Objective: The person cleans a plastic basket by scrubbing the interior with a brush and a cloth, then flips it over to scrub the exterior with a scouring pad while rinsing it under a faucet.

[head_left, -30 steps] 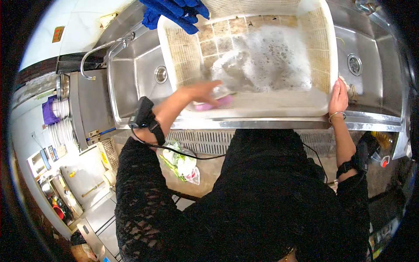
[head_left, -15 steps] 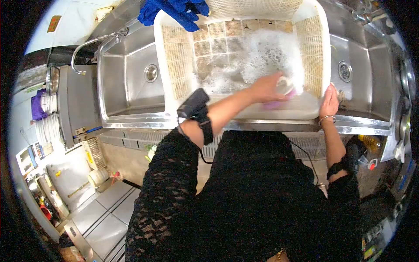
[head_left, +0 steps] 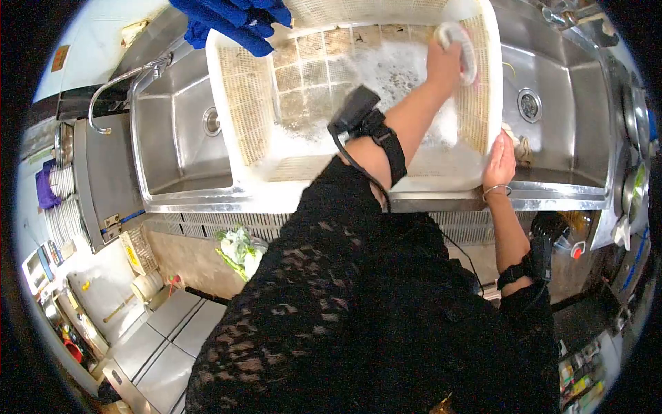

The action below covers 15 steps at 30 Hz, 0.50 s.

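A large white plastic basket (head_left: 238, 155) with slotted, stained sides stands across the middle of the steel sink. White suds (head_left: 389, 72) cover part of its brown-stained bottom. My left hand (head_left: 443, 67) reaches inside and is closed on a scrubbing brush (head_left: 456, 43) with whitish bristles and a hint of pink, held against the far right inner wall. Motion blurs the brush a little. Outside the basket, at its near right corner, my right hand (head_left: 501, 164) grips the rim. A crumpled beige cloth (head_left: 524, 150) lies just beside those fingers.
Steel basins flank the basket on the left (head_left: 183, 148) and right (head_left: 562, 134). Blue cloth (head_left: 238, 21) hangs over the far left corner. A faucet (head_left: 103, 103) arches at the left. Leafy vegetables (head_left: 240, 250) lie low by the floor grating (head_left: 207, 224).
My left hand has carried the brush from the near right inside of the basket to its far right wall. The view has shifted; my right hand stays at the rim.
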Tool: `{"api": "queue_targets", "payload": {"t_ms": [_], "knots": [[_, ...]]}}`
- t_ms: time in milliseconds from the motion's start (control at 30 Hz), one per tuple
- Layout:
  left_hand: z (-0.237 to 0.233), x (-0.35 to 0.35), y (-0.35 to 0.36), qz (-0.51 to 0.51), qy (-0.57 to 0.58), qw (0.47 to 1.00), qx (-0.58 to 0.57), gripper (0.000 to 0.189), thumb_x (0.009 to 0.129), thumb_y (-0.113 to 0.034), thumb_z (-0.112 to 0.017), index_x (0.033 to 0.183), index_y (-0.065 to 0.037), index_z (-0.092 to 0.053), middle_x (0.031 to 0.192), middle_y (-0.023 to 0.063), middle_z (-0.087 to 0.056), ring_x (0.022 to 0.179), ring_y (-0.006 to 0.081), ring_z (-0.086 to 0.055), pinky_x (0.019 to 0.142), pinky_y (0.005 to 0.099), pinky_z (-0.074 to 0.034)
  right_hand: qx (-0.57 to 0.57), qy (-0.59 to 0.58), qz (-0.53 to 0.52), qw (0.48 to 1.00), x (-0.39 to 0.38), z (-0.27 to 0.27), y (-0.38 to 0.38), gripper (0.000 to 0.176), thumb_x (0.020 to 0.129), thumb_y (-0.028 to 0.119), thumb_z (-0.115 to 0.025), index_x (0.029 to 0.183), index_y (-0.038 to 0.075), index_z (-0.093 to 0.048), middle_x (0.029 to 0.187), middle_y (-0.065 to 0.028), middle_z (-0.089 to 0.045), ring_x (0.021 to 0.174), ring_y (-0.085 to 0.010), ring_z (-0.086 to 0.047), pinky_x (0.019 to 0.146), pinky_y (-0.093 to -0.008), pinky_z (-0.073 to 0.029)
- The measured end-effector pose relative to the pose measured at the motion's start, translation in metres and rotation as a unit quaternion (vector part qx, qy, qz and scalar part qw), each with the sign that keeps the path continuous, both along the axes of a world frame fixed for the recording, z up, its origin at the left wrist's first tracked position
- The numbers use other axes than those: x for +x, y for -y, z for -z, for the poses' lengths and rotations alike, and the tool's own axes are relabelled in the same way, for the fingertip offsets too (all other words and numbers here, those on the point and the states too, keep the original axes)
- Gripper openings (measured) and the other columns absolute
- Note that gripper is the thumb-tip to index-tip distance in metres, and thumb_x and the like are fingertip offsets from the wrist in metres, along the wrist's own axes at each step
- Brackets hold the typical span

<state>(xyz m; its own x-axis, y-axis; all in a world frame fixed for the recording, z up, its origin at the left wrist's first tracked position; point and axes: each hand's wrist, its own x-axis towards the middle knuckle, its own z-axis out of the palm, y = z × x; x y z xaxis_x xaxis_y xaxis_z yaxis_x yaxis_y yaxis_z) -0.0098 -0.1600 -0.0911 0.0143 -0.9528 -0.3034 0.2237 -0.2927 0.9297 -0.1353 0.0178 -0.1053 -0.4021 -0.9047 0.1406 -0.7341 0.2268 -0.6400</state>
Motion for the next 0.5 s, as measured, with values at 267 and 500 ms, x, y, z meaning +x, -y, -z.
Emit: {"api": "queue_targets", "payload": {"t_ms": [267,500], "knots": [[0.053,0.02,-0.121,0.207,0.114,0.97,-0.049,0.041,0.083,-0.024,-0.055,0.108,0.004,-0.038,0.085,0.0227,-0.057,0.064,0.0259,-0.06,0.062,0.0372,-0.049,-0.017,0.018,0.007,1.0,0.003,0.001,0.001,0.038,0.096,0.027,-0.034,0.111,0.0,-0.055,0.112,-0.0156,-0.057,0.106,-0.0313,-0.053,0.092,-0.0364,-0.04],[0.016,-0.003,-0.033,0.049,-0.044,0.994,0.093,0.036,0.085,-0.023,-0.057,0.103,0.004,-0.042,0.083,0.0133,-0.056,0.066,0.0199,-0.055,0.057,0.0348,-0.048,-0.018,0.018,0.003,1.0,0.006,-0.002,0.002,0.038,0.097,0.027,-0.033,0.112,0.0,-0.055,0.113,-0.0165,-0.056,0.106,-0.0316,-0.053,0.091,-0.0371,-0.04]]}}
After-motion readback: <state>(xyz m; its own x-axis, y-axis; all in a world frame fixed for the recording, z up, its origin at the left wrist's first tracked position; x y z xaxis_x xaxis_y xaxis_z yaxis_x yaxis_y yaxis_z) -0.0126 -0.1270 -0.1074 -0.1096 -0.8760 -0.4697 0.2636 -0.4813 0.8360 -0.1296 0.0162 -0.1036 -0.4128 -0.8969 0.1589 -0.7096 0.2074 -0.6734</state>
